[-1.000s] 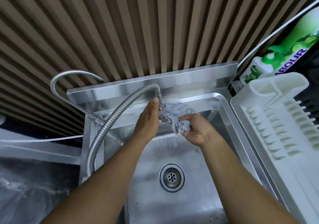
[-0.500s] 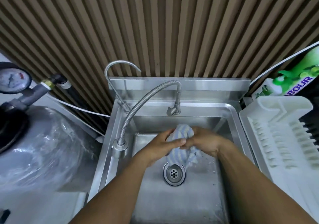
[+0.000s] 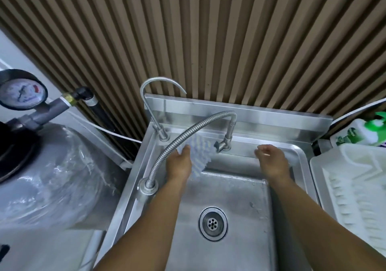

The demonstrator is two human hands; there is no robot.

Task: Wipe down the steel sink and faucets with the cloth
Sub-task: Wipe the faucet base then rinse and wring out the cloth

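The steel sink [image 3: 234,206] fills the lower middle, its drain [image 3: 213,223] near the front. A flexible ribbed faucet [image 3: 188,137] arches from the left rim to its nozzle [image 3: 226,143] at the back. A thin gooseneck faucet [image 3: 150,103] rises at the back left corner. My left hand [image 3: 179,162] presses the blue-and-white cloth [image 3: 199,155] against the sink's back wall, under the ribbed hose. My right hand [image 3: 270,158] hovers over the back right of the basin, fingers loosely apart and holding nothing.
A white dish rack [image 3: 353,191] lies right of the sink, with a green-and-white detergent bottle [image 3: 363,133] behind it. On the left stands a plastic-wrapped tank [image 3: 48,170] with a pressure gauge [image 3: 20,92]. A slatted brown wall [image 3: 208,36] rises behind.
Both hands held the cloth together over the drain. Now my left hand alone has carried it up to the back wall, and my right hand has let go and moved right.
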